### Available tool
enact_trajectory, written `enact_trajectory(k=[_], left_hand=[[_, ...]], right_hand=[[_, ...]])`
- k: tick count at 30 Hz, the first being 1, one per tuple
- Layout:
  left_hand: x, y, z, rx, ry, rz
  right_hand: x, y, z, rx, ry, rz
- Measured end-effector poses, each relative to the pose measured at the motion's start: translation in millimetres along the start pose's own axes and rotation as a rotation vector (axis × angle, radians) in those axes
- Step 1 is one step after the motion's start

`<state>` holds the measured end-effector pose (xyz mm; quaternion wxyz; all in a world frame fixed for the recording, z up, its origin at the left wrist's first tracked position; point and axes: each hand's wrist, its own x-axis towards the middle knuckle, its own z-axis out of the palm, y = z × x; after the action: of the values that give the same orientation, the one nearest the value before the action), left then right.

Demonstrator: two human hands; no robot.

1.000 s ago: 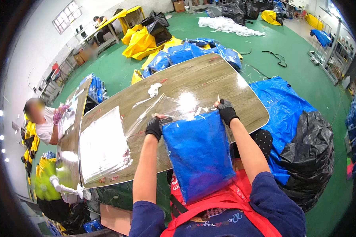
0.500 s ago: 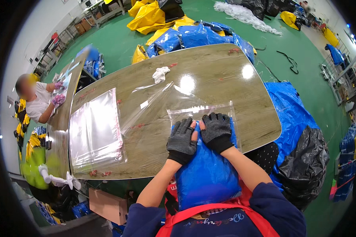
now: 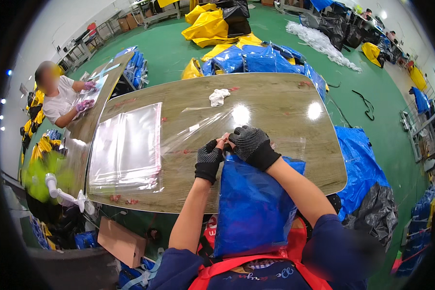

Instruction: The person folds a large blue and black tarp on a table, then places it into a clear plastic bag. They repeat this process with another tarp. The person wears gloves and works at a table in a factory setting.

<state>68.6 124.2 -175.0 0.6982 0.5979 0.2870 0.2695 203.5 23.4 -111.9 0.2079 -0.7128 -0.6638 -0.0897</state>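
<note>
Closed grip, both hands: your left hand (image 3: 210,158) and right hand (image 3: 251,145) meet, fingertips pinching at the upper-left corner of the clear bag (image 3: 261,203) — the exact fold between them is hidden.

Item, clear bag: holds a blue bundle (image 3: 249,220); upper end on the table (image 3: 275,92), lower part over the near edge, resting against your red apron (image 3: 299,237).

Change: half a second ago your hands lay flat, side by side, across the bag's upper end; now they are curled together at one corner, and the bag sits askew. Judged from this, your work has narrowed from the whole face to the bag's mouth.

Also on the table: one stack of clear bags (image 3: 125,150), to your left; one crumpled white scrap (image 3: 219,97), ahead, well apart from your hands.
</note>
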Motion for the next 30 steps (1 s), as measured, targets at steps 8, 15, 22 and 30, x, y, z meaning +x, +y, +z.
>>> enact_trajectory(k=[8, 15, 22, 30], left_hand=[[-36, 56, 14, 0.192, 0.050, 0.169], [-48, 57, 22, 0.204, 0.051, 0.333], [-63, 76, 21, -0.072, 0.078, 0.169], [-71, 71, 6, -0.120, 0.233, 0.219]], right_hand=[[23, -13, -52, -0.138, -0.076, -0.291], [20, -23, -70, -0.041, -0.082, -0.269], [31, 23, -70, -0.046, -0.199, 0.369], [-90, 105, -148, 0.521, -0.097, 1.111]])
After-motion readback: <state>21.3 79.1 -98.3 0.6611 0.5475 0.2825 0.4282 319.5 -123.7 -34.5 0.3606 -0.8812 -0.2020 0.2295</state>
